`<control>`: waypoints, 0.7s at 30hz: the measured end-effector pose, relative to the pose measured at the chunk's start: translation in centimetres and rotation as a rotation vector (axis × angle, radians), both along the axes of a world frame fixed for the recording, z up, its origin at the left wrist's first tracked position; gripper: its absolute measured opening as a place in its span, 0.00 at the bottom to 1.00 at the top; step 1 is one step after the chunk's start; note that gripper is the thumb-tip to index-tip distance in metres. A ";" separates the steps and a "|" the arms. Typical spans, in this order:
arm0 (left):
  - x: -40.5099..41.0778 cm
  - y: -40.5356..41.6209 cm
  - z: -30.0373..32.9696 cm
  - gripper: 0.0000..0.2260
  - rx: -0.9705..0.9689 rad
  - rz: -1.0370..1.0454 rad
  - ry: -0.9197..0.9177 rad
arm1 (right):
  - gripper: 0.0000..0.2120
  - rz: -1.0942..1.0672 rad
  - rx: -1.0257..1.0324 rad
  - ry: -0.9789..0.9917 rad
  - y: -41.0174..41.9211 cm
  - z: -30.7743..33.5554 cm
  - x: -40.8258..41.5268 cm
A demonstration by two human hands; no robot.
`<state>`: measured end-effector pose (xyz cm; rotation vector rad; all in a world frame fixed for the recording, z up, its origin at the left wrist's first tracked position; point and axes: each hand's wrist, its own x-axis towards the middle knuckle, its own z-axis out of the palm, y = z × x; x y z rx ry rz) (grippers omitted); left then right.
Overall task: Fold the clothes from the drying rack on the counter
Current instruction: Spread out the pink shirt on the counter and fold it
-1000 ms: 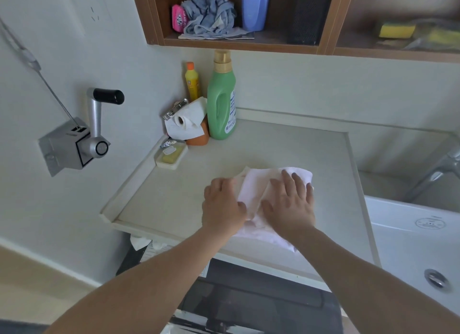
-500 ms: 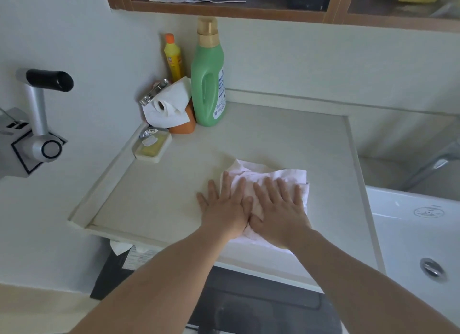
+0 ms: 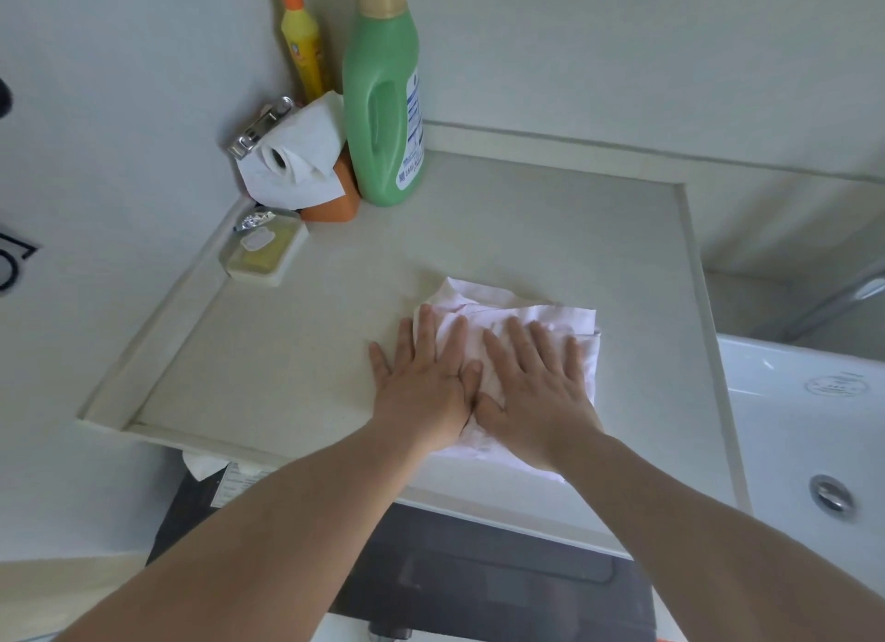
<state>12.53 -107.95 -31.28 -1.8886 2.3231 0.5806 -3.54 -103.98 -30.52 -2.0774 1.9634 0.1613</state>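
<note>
Nearest us, our left hand (image 3: 421, 392) and right hand (image 3: 531, 392) lie flat side by side on the pale pink garment (image 3: 507, 316), fingers straight and spread, thumbs touching each other, grasping nothing and only pressing down. The left hand sits half on the garment's left edge, its outer fingers on the bare desk (image 3: 297, 354); the right hand rests wholly on the cloth. The garment is folded into a rough, wrinkled rectangle near the front edge of the desk, toward its right side. Below that front edge we see a dark appliance (image 3: 503, 574). To the right of the garment, past the raised desk rim, is a white sink (image 3: 804, 440) with a metal drain. Farther back and to the garment's left, a soap dish (image 3: 263, 253) sits by the wall. Behind it stand a toilet paper roll (image 3: 292, 162) leaning on an orange container (image 3: 335, 201), then a green detergent bottle (image 3: 383, 105), with a yellow bottle (image 3: 301, 47) at the wall.
</note>
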 end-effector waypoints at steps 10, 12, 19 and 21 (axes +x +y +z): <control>-0.3 0.2 0.3 0.28 -0.037 -0.001 -0.022 | 0.36 -0.071 -0.161 -0.133 0.8 0.4 -0.3; -0.3 0.8 0.2 0.29 -0.087 0.023 -0.036 | 0.33 -0.241 -0.321 -0.177 1.5 0.3 0.0; -0.6 2.6 3.9 0.45 -0.045 0.422 0.135 | 0.30 -0.799 -0.187 -0.556 3.8 2.3 -1.5; -0.4 2.2 5.5 0.40 0.155 0.564 0.350 | 0.33 -0.908 -0.096 -0.762 3.9 3.8 -2.2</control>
